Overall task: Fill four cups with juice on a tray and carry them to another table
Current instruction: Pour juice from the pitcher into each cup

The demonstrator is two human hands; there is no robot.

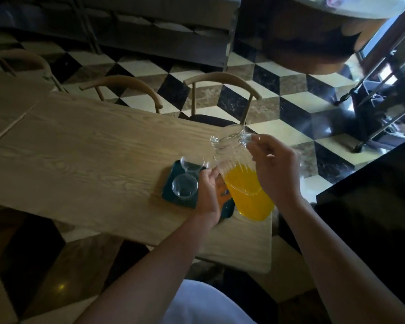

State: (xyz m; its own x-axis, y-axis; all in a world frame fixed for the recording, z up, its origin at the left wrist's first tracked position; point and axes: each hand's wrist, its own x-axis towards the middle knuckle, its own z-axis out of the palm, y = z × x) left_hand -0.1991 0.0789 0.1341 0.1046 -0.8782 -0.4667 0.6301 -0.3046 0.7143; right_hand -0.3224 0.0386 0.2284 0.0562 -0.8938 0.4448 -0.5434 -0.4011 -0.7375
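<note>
The left hand [208, 190] and the tilted juice pitcher [241, 178] hide the right half of the dark green tray [171, 197], so any cups there cannot be seen.

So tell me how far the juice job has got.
Done: clear cups sit on the dark tray. In hand: the right hand holds the juice pitcher tilted while the left hand steadies something hidden. Left: both visible cups look empty; carrying remains.
</note>
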